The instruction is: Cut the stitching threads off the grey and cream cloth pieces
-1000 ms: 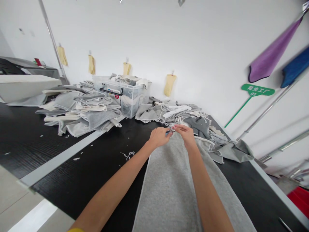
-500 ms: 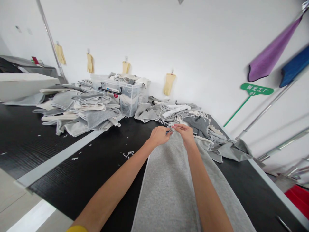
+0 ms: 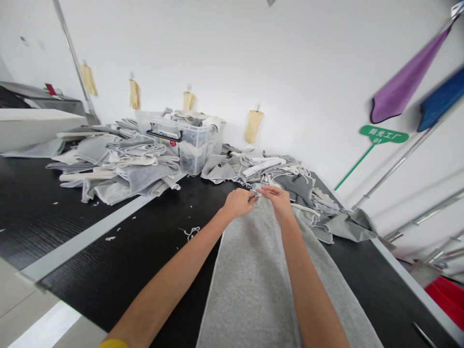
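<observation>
A long piece of grey cloth (image 3: 250,285) stretches over the black table toward me, with a pale edge down its left side. At its far end my left hand (image 3: 238,202) is closed around a small blue tool (image 3: 251,197); most of the tool is hidden by the fingers, so its kind does not show. Close beside it, my right hand (image 3: 277,199) pinches the far corner of the cloth between thumb and fingers. The fingertips of both hands nearly meet there.
Behind my hands lies a heap of grey and white cloths (image 3: 261,166). To the left stand another cloth pile (image 3: 126,162) and a clear plastic box (image 3: 194,150) stuffed with cloths. Thread scraps (image 3: 191,233) lie on the black table (image 3: 145,256). A thin metal object (image 3: 423,333) is at lower right.
The view has shifted very slightly. Both hands keep the same place at the cloth's far end, with hardly any visible movement.
</observation>
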A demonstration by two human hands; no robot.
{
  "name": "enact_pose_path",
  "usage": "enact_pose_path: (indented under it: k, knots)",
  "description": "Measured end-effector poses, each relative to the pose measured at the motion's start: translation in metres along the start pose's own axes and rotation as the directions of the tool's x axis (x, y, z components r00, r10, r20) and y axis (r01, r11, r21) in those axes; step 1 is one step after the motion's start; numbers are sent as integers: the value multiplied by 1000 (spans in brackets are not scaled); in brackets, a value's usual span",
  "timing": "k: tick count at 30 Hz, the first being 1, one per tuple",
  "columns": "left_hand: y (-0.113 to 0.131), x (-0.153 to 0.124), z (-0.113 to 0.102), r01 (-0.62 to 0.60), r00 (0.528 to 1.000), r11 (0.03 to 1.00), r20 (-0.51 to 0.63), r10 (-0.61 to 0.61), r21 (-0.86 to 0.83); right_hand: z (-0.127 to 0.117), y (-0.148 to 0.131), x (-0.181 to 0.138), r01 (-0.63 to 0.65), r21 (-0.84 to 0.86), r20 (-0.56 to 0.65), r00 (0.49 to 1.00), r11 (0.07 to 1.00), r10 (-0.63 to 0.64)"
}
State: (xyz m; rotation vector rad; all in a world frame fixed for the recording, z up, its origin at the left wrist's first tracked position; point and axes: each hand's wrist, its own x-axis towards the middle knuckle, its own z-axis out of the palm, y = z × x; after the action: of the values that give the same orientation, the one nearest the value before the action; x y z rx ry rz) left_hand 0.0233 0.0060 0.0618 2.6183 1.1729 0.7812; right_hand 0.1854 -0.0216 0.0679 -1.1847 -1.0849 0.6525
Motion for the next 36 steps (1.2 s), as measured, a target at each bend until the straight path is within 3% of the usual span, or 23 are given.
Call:
enact_pose_path:
  k: [36]
  knots:
    - [-5,1,-1,9,1000,997,14,-10,77,4,1,-2,-23,44,33,999,999,22]
